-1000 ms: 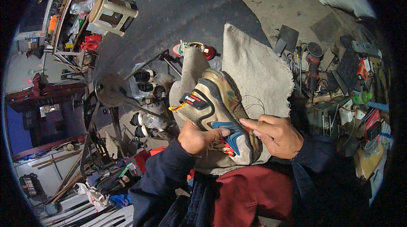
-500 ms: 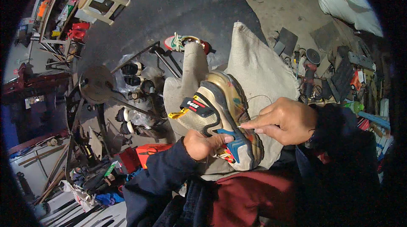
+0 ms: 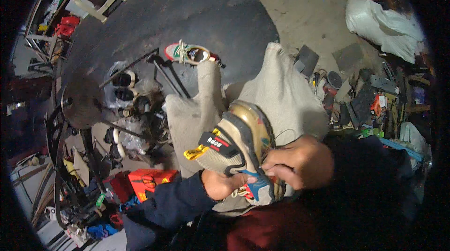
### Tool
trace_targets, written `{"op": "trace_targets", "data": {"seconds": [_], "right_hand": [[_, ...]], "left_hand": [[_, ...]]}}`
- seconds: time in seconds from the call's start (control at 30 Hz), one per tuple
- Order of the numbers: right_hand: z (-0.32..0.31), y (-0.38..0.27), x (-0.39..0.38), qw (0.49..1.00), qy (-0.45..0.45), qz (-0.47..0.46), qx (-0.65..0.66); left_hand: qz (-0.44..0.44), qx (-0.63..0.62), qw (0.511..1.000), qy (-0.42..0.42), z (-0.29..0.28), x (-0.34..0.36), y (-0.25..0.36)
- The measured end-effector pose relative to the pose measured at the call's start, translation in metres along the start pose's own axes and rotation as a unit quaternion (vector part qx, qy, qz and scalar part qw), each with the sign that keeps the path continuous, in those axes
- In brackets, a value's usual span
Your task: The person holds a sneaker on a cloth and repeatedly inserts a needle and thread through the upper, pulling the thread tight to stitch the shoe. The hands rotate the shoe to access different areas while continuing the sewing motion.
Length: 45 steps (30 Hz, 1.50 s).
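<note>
A beige, black and blue sneaker (image 3: 226, 144) with yellow pull tabs and a thick tan translucent sole lies tilted on the pale cloth (image 3: 293, 92) over my lap. My left hand (image 3: 224, 184) is closed round its lower side, thumb on the blue panel. Against the seam between upper and sole, my right hand (image 3: 302, 161) is closed in a pinch. Whatever sits between those fingertips is too small to make out. A thin dark thread (image 3: 284, 132) curves up beside the sole, just above my right hand.
Ahead on the floor lies a red, green and white sneaker (image 3: 190, 54). To the left stands a metal frame with a round plate (image 3: 83, 103), near bagged shoes and an orange-red box (image 3: 152, 180). A grinder (image 3: 333, 81) and tools sit at right, below a white sack (image 3: 382, 28).
My right index finger was stretched along the sole; now it is bent into a pinch. The sneaker and both hands sit slightly lower in the picture, and the whole view has shifted.
</note>
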State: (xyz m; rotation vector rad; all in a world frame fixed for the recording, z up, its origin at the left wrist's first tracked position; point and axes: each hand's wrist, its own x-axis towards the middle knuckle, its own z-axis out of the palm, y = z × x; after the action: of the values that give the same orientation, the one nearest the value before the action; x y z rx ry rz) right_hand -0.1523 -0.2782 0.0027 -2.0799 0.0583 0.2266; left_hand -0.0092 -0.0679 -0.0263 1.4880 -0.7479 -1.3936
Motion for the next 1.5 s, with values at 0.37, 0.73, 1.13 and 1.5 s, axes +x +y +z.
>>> {"op": "trace_targets", "data": {"seconds": [0.37, 0.73, 1.13, 1.5], "right_hand": [[-0.005, 0.017, -0.013, 0.997, -0.015, -0.045, 0.057], [0.008, 0.016, -0.038, 0.993, 0.061, -0.078, 0.06], [0.02, 0.026, -0.042, 0.986, 0.11, -0.09, 0.083], [0.013, 0.009, -0.038, 0.989, 0.118, -0.072, -0.042]], "left_hand": [[-0.077, -0.059, 0.994, 0.055, 0.013, -0.016, 0.021], [0.11, 0.345, 0.924, 0.127, -0.009, -0.046, 0.055], [0.079, -0.087, 0.955, 0.272, -0.006, -0.088, 0.036], [0.063, 0.037, 0.985, 0.155, -0.024, -0.053, 0.013]]}}
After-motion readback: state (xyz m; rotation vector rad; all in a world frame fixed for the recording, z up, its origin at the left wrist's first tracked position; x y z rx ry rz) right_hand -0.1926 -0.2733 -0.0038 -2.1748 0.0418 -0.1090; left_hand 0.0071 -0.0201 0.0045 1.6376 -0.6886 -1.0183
